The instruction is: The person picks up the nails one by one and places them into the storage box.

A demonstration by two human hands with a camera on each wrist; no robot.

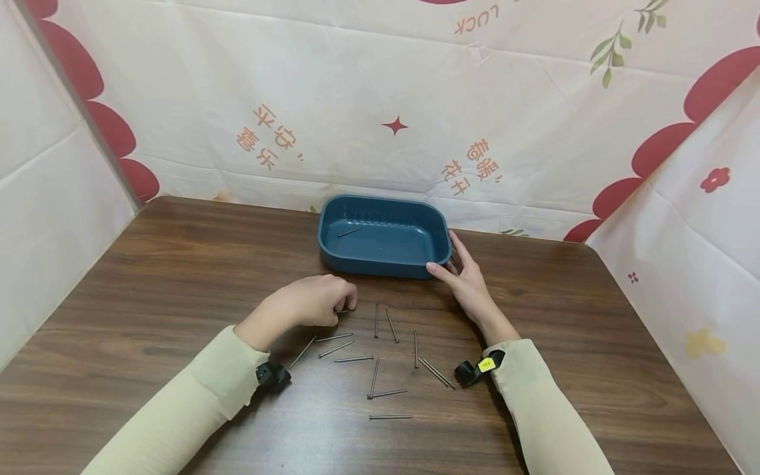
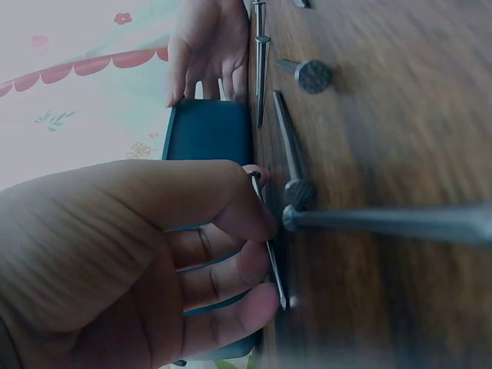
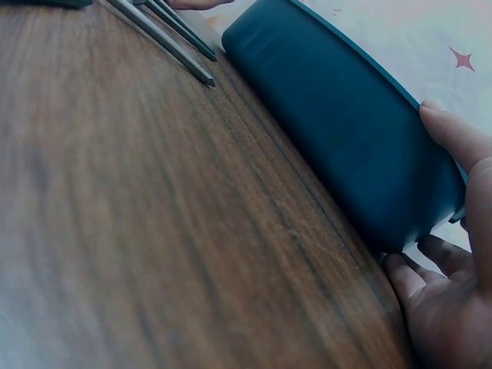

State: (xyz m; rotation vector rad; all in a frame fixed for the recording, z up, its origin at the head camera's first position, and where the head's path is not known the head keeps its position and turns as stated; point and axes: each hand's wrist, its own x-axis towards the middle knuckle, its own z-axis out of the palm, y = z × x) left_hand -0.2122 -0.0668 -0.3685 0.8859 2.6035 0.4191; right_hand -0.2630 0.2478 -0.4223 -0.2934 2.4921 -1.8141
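My left hand is low over the table, pinching a nail between thumb and fingertips; in the head view most of that nail is hidden by the hand. A blue plastic box stands at the back of the table, and one nail lies inside it. With the thumb on its rim and the fingers round its side, my right hand holds the box's right end. Several more nails lie scattered in front of the box, some of them close to the left hand.
The dark wooden table has a patterned white cloth hanging behind it and at both sides. Two nails lie side by side near the right wrist. A single nail lies closest to the front.
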